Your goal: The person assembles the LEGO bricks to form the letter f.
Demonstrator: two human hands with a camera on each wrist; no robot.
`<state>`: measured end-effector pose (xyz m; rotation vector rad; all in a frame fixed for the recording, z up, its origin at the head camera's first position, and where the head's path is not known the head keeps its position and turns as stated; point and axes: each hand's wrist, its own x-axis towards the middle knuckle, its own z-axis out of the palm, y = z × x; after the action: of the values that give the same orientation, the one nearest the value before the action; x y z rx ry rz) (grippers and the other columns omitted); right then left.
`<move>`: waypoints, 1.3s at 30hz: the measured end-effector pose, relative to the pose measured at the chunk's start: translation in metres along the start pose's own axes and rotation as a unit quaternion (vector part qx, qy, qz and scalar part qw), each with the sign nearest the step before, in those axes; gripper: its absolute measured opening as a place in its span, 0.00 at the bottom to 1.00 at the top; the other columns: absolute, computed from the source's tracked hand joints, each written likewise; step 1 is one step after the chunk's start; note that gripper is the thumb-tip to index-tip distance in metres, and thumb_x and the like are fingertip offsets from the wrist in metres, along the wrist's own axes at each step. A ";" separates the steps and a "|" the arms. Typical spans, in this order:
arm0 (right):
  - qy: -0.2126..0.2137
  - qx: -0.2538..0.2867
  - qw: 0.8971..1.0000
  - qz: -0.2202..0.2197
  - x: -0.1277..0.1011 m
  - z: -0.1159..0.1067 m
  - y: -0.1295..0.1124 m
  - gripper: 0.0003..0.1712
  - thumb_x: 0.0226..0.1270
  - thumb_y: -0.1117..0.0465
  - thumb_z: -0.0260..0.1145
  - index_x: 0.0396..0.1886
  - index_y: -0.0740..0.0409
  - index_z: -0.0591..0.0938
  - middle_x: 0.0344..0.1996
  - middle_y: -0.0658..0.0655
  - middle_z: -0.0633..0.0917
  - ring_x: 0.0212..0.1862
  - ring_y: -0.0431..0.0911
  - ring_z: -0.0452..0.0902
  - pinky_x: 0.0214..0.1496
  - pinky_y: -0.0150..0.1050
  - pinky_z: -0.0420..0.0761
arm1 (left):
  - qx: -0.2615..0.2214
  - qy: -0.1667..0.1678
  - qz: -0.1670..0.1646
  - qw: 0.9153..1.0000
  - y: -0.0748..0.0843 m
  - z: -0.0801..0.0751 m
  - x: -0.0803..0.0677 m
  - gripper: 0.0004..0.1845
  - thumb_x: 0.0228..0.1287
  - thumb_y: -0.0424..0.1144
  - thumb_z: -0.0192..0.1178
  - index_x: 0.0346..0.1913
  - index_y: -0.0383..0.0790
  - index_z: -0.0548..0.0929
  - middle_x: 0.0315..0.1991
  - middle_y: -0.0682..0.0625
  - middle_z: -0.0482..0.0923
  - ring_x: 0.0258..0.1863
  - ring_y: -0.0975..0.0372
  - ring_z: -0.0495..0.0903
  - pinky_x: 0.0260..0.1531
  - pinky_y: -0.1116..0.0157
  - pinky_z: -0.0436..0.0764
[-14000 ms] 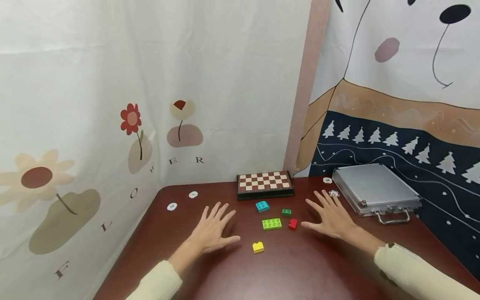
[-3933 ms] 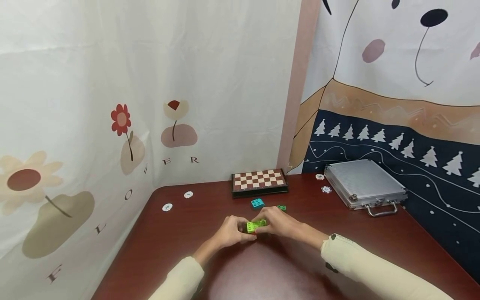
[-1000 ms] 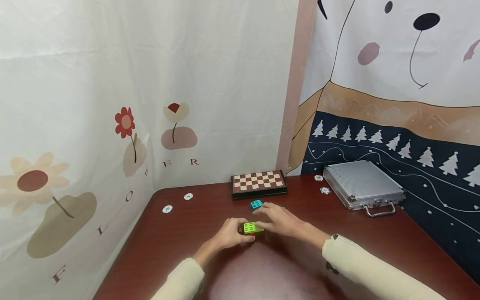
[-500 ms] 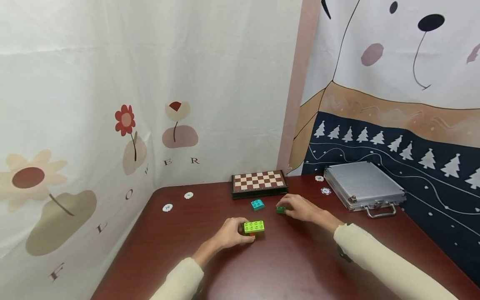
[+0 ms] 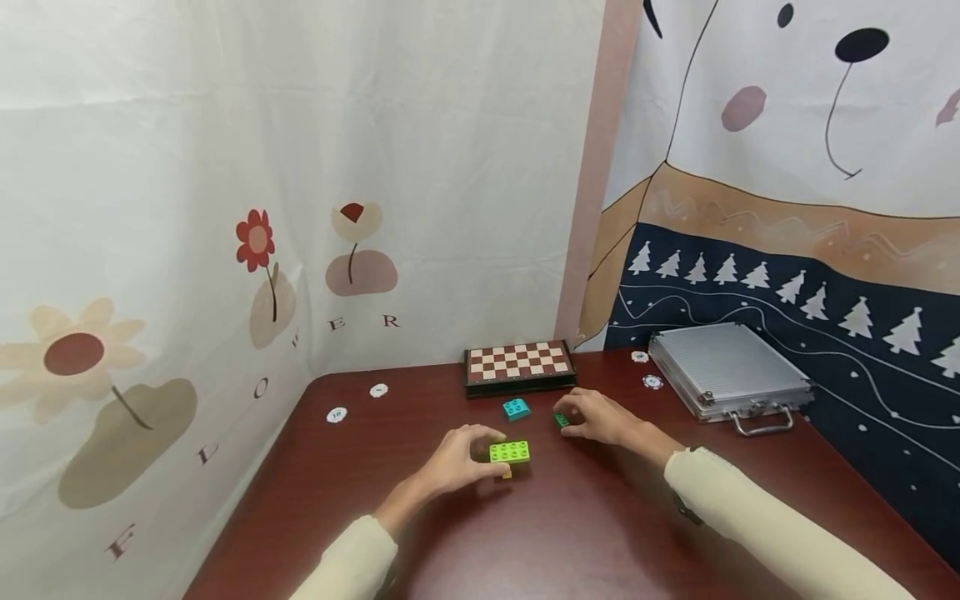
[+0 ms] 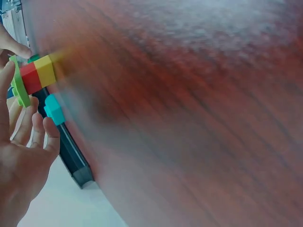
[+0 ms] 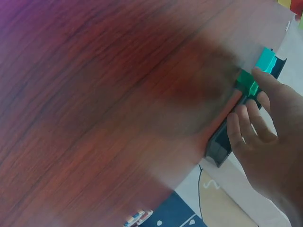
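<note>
I see the left hand curled, seemingly loosely, round the lime brick; the right hand, fingers bent, pinches the green brick.

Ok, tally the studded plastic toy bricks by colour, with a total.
Lime green plastic brick: 1
Dark green plastic brick: 1
Red plastic brick: 1
Yellow plastic brick: 1
Turquoise plastic brick: 1
Total: 5

Curtain reads "FLOWER"; white chip, "10".
</note>
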<state>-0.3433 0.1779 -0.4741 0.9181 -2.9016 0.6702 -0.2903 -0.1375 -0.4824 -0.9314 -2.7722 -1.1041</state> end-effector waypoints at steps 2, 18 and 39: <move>0.003 0.003 1.000 -0.007 0.001 0.002 0.001 0.21 0.66 0.63 0.76 0.58 0.61 0.86 0.50 0.56 0.85 0.51 0.48 0.82 0.56 0.48 0.83 | 0.009 0.004 0.009 1.000 0.002 -0.001 0.002 0.25 0.60 0.50 0.77 0.57 0.43 0.87 0.51 0.54 0.87 0.50 0.59 0.80 0.52 0.55 0.78; 0.017 0.018 1.000 -0.012 0.006 -0.005 -0.010 0.19 0.68 0.59 0.75 0.57 0.60 0.87 0.48 0.54 0.87 0.47 0.44 0.79 0.55 0.46 0.83 | 0.024 0.012 -0.032 0.999 0.005 -0.001 0.013 0.18 0.57 0.51 0.79 0.49 0.49 0.92 0.38 0.58 0.86 0.35 0.61 0.76 0.35 0.64 0.76; 0.019 0.067 0.992 -0.101 0.001 -0.003 -0.066 0.18 0.69 0.59 0.74 0.57 0.56 0.87 0.46 0.50 0.85 0.47 0.51 0.84 0.49 0.38 0.84 | -0.009 0.003 -0.033 0.999 0.001 0.001 0.011 0.18 0.55 0.48 0.80 0.47 0.47 0.92 0.25 0.56 0.83 0.26 0.62 0.79 0.29 0.67 0.77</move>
<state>-0.3081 0.1299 -0.4452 1.1803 -2.7083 0.8629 -0.2982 -0.1302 -0.4801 -0.8439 -2.8124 -1.1395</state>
